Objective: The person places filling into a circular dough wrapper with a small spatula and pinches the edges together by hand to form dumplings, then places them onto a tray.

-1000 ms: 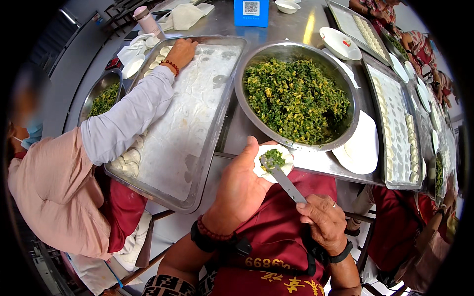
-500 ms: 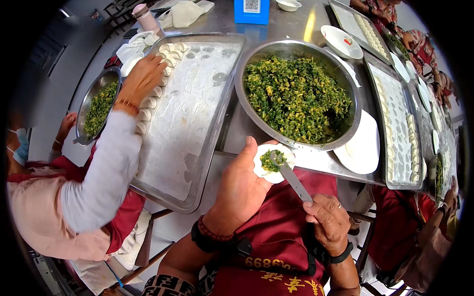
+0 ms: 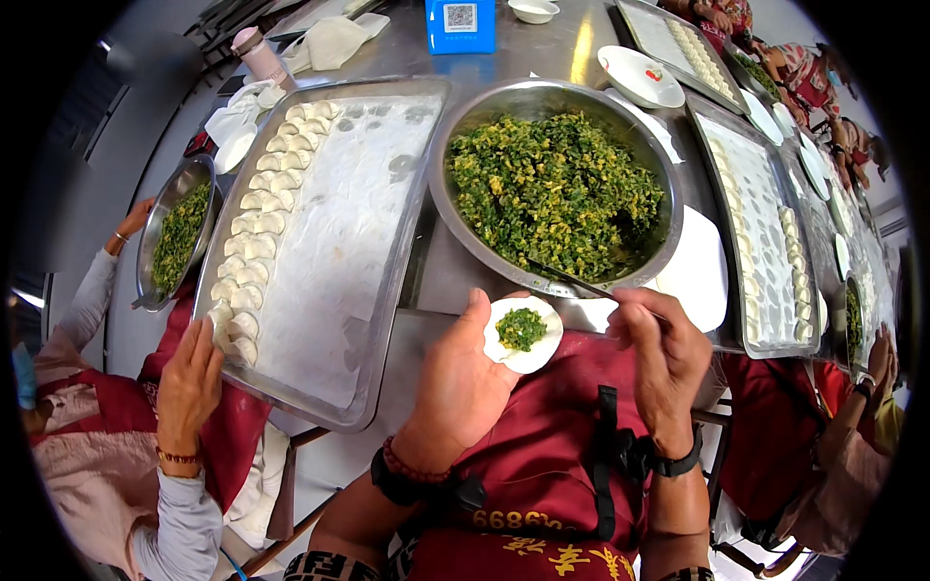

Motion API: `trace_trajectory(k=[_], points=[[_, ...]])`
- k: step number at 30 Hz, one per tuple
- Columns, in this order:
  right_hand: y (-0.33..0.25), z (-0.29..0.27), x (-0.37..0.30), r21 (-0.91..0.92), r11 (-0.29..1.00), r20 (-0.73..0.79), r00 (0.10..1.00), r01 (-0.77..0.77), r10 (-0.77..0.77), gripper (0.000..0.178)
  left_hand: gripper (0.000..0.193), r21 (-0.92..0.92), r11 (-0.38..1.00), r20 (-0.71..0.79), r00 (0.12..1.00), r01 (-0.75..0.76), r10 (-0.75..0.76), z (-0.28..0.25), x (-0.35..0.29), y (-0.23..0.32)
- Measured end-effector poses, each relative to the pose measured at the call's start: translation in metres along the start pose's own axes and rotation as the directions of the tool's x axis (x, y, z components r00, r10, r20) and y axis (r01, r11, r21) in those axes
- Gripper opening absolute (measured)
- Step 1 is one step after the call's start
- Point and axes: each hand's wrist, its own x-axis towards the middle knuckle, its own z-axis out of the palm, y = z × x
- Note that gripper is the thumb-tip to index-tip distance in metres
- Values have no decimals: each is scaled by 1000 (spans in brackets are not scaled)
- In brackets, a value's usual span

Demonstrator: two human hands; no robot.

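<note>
Head view: the filled wrapper [image 3: 523, 330] rests on the left hand [image 3: 460, 373], its grip wide, near the counter edge [image 3: 432, 304]. The right hand [image 3: 666, 344] has a spatula [image 3: 572, 278] in a narrow grip over the bowl rim [image 3: 672, 228]. Dumplings [image 3: 263, 200] line one side of the tray [image 3: 339, 261], the rest open.

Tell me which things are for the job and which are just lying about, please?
For the job:
dough round with green filling, on the left hand
thin metal tool, in the fingers of the right hand
big metal bowl holding chopped greens
tray of dumplings

Just lying about, seemingly:
pink bottle
blue stand
white cloth
</note>
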Motion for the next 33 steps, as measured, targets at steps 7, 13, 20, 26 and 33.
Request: trace_trajectory(k=[7, 13, 20, 26, 33], points=[[16, -17, 32, -490, 862, -44, 983, 132, -176, 6, 56, -1, 999, 26, 999, 47, -47, -4, -4, -9], [33, -21, 42, -445, 879, 21, 983, 171, -181, 16, 55, -8, 998, 79, 995, 58, -58, -3, -1, -18], [35, -30, 4, -131, 985, -128, 987, -112, 95, 32, 56, -19, 997, 144, 987, 75, -72, 9, -4, -17], [17, -17, -34, -149, 962, 148, 967, 228, -207, 25, 53, -61, 989, 205, 972, 132, -117, 7, -8, -23], [17, -18, -40, -66, 940, 225, 922, 336, -314, 18, 53, -57, 974, 239, 950, 218, -199, 11, -11, -30]])
